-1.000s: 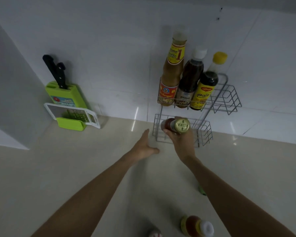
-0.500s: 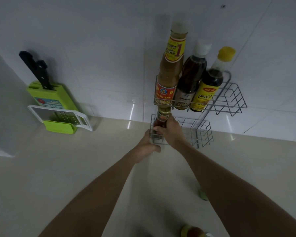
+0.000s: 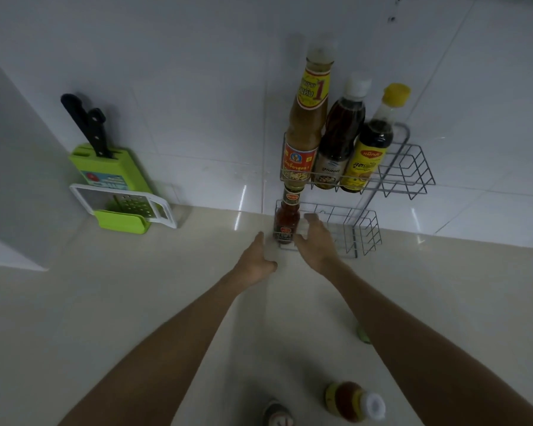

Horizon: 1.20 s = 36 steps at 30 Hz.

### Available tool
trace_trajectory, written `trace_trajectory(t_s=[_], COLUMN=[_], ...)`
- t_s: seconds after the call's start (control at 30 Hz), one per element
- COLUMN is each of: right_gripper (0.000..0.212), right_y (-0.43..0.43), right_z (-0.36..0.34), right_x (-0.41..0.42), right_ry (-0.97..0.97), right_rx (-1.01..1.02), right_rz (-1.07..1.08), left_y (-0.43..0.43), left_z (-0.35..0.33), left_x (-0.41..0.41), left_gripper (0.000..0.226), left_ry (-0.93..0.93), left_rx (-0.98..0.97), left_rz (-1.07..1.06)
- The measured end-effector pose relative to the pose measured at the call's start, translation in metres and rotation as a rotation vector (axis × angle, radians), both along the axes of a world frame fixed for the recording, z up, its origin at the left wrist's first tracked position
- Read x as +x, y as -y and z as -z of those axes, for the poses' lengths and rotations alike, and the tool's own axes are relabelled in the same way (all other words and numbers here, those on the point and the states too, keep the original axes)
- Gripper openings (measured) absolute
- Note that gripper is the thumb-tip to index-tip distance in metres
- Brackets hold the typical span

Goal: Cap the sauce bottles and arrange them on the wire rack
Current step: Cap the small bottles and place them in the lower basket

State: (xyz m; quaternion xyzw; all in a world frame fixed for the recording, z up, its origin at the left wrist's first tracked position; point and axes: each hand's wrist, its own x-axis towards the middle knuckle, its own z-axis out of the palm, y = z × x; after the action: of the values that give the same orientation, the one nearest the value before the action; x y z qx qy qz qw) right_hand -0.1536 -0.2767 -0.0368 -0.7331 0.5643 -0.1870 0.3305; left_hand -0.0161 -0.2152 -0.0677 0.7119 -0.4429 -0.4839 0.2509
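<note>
A two-tier wire rack (image 3: 413,167) stands at the tabletop's back edge against the tiled wall; at the left of its upper tier stand three capped bottles: a tall amber sauce bottle (image 3: 305,130), a dark white-capped bottle (image 3: 339,139) and a yellow-capped soy bottle (image 3: 370,146). A small red chili sauce bottle (image 3: 286,218) stands upright in the lower tier's left corner. Near the tabletop's front edge stand a white-capped orange bottle (image 3: 353,401) and another bottle (image 3: 277,415), barely in view.

Pale counter (image 3: 136,318) carries wire rack (image 3: 363,238), green knife block (image 3: 105,167), two bottles (image 3: 351,401).

The tall sauce bottle (image 3: 306,118) bears a large red "1".
</note>
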Motion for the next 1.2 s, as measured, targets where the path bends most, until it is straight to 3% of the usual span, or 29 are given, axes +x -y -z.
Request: trace_trajectory(t_s=[0.1,0.2,0.27,0.37,0.43,0.5,0.53,0.57,0.63,0.67,0.77,0.8,0.87,0.97,1.0,1.03,1.1,1.13,1.2], right_gripper=[0.025,0.018,0.041,0.062,0.06,0.057,0.05,0.04,0.032,0.032,0.029,0.033,0.035,0.029,0.036,0.039,0.045,0.051,0.052], right_y=[-0.046,-0.105,-0.146,-0.199,-0.224,-0.242,-0.248,-0.251,-0.243,-0.236,-0.216,-0.211,-0.205,-0.21,-0.212,-0.211,-0.206,-0.205,-0.2], right_z=[-0.016,-0.042,-0.062,-0.077,-0.07,-0.053,-0.043,-0.038,-0.037,-0.042,-0.068,-0.078,-0.091,-0.091,-0.092,-0.094,-0.109,-0.122,-0.138], right_x=[-0.026,-0.048,-0.057,-0.062,-0.066,-0.067,-0.067,-0.067,-0.07,-0.075,-0.09,-0.093,-0.092,-0.078,-0.073,-0.072,-0.076,-0.081,-0.089], right_ry=[-0.044,-0.065,-0.145,-0.404,-0.527,-0.653,-0.738,-0.797,-0.683,-0.603,-0.346,-0.299,-0.319,-0.623,-0.679,-0.685,-0.492,-0.437,-0.434], right_rx=[-0.164,-0.229,-0.216,-0.216,-0.275,-0.457,-0.565,-0.614,-0.669,-0.68,-0.796,-0.799,-0.793,-0.665,-0.593,-0.529,-0.408,-0.429,-0.679], right_rz=[-0.247,-0.51,-0.646,-0.737,-0.732,-0.727,-0.74,-0.707,-0.605,-0.586,-0.705,-0.725,-0.629,-0.436,-0.44,-0.5,-0.637,-0.717,-0.837], left_y=[-0.051,-0.115,-0.154,-0.202,-0.224,-0.236,-0.238,-0.24,-0.237,-0.234,-0.225,-0.222,-0.217,-0.214,-0.214,-0.213,-0.213,-0.215,-0.215], left_z=[0.0,0.004,0.005,-0.003,0.002,0.008,0.011,0.01,0.002,-0.012,-0.056,-0.068,-0.081,-0.078,-0.077,-0.075,-0.083,-0.091,-0.104], left_x=[0.001,0.005,0.007,-0.013,-0.042,-0.081,-0.096,-0.107,-0.112,-0.107,-0.083,-0.08,-0.087,-0.104,-0.106,-0.103,-0.089,-0.082,-0.072], left_gripper=[0.078,0.089,0.1,0.107,0.08,0.023,0.018,0.027,0.028,0.024,0.008,0.005,0.004,0.011,0.011,0.01,0.007,0.007,0.009], left_ry=[0.03,-0.107,-0.19,-0.04,-0.073,0.035,0.076,0.088,-0.067,-0.137,-0.362,-0.4,-0.254,0.247,0.249,0.155,-0.149,-0.289,-0.401], left_rx=[-0.095,-0.041,0.022,0.126,0.039,-0.117,-0.148,-0.154,-0.135,-0.121,-0.003,0.017,-0.022,-0.151,-0.155,-0.162,-0.14,-0.114,-0.091], left_rz=[0.048,0.216,0.432,0.636,0.507,0.25,0.096,-0.016,-0.117,-0.065,0.375,0.429,0.269,-0.112,-0.119,-0.074,0.115,0.217,0.356])
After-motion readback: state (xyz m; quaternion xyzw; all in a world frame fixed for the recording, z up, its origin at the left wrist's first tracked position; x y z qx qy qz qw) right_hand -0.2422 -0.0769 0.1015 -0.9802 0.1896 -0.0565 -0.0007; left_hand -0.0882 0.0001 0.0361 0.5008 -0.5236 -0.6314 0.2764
